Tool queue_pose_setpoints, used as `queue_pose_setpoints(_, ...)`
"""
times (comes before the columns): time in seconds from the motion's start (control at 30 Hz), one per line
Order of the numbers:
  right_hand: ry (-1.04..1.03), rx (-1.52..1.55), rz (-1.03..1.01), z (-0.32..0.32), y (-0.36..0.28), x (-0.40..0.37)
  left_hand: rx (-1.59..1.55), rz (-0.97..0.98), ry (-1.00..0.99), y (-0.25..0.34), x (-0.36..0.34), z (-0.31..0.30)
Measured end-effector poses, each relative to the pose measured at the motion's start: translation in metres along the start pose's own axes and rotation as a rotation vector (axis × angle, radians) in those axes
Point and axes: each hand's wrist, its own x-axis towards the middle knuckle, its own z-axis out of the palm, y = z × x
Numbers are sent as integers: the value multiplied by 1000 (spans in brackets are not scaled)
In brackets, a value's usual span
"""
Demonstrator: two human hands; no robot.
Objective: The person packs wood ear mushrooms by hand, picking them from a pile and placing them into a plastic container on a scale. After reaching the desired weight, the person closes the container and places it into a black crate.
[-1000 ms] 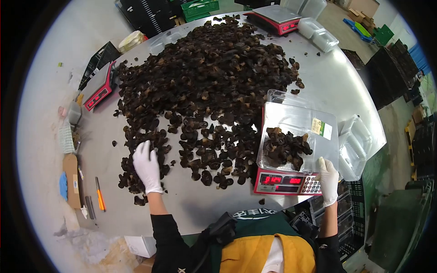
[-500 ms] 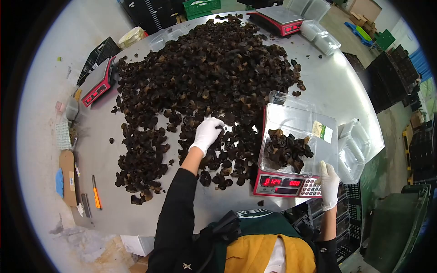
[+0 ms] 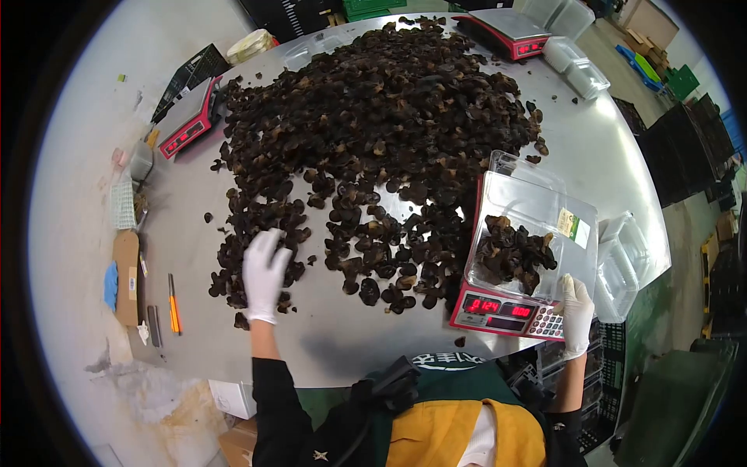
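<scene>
My left hand (image 3: 266, 274), in a white glove, is over the left strip of dark wood ear mushrooms (image 3: 373, 117) with its fingers apart. Nothing shows in its grasp. At the front right corner of a red-and-silver scale (image 3: 502, 315), my gloved right hand (image 3: 576, 317) has its fingers pressed together against the edge; anything between them is hidden. On the scale lies a clear plastic box (image 3: 510, 194) with its lid part spread open and a label on it. A clump of wood ear mushrooms (image 3: 513, 253) sits inside. The red display reads about 0.124.
Clear plastic boxes (image 3: 620, 268) stand right of the scale. Two more scales, one at left (image 3: 191, 121) and one at the back (image 3: 510, 35), border the heap. An orange-handled knife (image 3: 173, 307) and cardboard (image 3: 126, 276) lie at the left edge of the steel table (image 3: 342, 346).
My left hand has moved left from the middle of the mushrooms to the left strip, and its fingers have spread. My right hand stays at the scale's corner. The view has shifted slightly.
</scene>
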Motion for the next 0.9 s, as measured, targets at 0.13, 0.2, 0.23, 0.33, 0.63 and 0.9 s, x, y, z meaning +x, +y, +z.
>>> queue_pose_setpoints(0.13,-2,-1,12,4,0,1,85,107,-229,42,-50,83)
queue_pose_setpoints(0.2,5,-13,-5,6,-4,-1,83,109,-324,68,-61,112)
queue_pose_setpoints(0.23,8,-17,-5,5,-5,-3,111,150,-341,83,-67,120)
queue_pose_setpoints(0.33,15,-45,-4,6,-7,-5,74,235,-260,95,-89,146)
queue_pose_setpoints(0.63,-48,-21,10,18,-16,-9,-335,187,-123,88,-50,161)
queue_pose_setpoints(0.9,-67,-103,-50,24,-7,-2,-494,776,-135,237,43,119)
